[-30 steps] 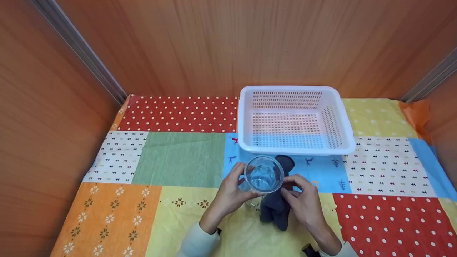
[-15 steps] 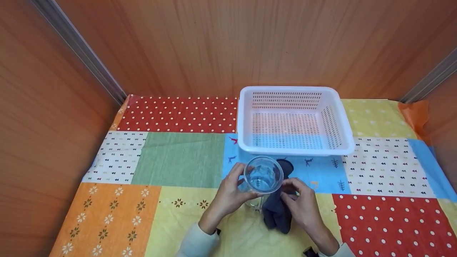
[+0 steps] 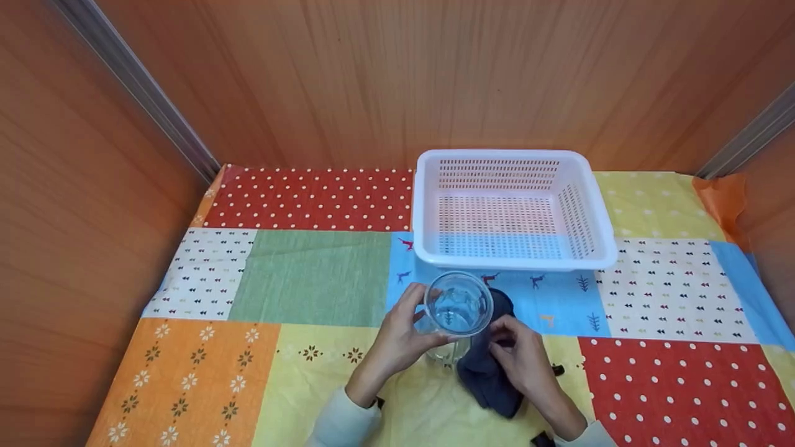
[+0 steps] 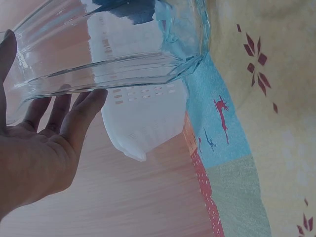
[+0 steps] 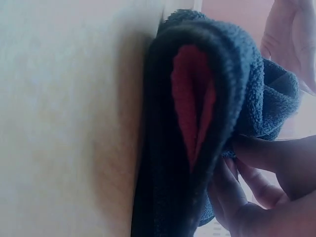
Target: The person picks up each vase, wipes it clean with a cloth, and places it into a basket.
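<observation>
head view: clear glass tumbler (image 3: 459,304) about upright, mouth facing up toward the camera, between the two hands. left hand (image 3: 400,332) has fingers and thumb curled round its side; probably held below the rim so the opening isn't covered. can't tell if the base rests on the table. right hand (image 3: 525,354) pinches a dark blue-grey terry cloth (image 3: 487,372) between thumb and fingertips, just right of the glass; gap is narrow, only fabric in it. my read: left steadies the glass, leaving the right to handle the cloth. right wrist view shows reddish fabric inside the cloth's open fold; lining or separate piece, can't tell.

around: white slotted plastic basket (image 3: 515,264) just beyond the hands, near the wood-grain back panel (image 3: 323,81). patchwork tablecloth (image 3: 317,273) under everything.

in the way: tumbler and right fingers hide part of the terry cloth from the head camera, so cloth-to-glass contact is unclear. basket's near rim probably limits forward reach at low height.
</observation>
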`<state>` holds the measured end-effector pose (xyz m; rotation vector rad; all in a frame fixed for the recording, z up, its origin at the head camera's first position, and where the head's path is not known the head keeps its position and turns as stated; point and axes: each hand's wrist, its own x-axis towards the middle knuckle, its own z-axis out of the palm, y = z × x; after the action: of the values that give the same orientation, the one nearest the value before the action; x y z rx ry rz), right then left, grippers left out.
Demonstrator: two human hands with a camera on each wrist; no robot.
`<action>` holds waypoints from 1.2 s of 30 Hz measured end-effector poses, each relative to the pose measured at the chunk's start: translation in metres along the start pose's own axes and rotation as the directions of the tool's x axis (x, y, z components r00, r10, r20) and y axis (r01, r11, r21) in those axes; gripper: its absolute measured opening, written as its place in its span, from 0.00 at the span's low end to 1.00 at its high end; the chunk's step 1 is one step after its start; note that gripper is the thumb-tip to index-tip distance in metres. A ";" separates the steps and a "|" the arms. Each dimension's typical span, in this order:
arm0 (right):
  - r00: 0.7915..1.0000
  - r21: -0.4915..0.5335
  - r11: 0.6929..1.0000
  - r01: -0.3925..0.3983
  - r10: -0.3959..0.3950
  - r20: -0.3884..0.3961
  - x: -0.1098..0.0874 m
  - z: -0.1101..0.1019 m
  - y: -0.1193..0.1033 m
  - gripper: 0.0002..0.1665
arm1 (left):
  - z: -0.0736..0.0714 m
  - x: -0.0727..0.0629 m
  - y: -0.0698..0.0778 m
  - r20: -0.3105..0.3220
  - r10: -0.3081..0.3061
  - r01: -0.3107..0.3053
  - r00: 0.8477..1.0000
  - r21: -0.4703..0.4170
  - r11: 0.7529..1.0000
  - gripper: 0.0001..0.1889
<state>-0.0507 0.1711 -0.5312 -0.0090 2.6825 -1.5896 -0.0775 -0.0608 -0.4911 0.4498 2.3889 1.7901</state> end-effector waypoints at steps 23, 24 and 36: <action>0.997 0.157 0.987 0.043 -0.032 -0.072 -0.005 -0.017 -0.053 0.14 | 0.001 0.000 0.001 -0.006 0.002 -0.001 1.000 0.042 0.999 0.32; 0.997 0.151 0.988 0.044 -0.033 -0.072 -0.005 -0.017 -0.054 0.14 | 0.001 0.000 0.001 -0.006 0.002 -0.002 1.000 0.043 0.999 0.32; 0.997 0.064 0.997 0.049 -0.046 -0.055 -0.004 -0.008 -0.029 0.15 | 0.001 0.001 -0.001 -0.008 0.004 -0.004 1.000 0.036 0.999 0.31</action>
<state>-0.0469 0.1645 -0.5016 -0.0295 2.6879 -1.7146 -0.0779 -0.0602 -0.4918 0.4529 2.4312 1.7558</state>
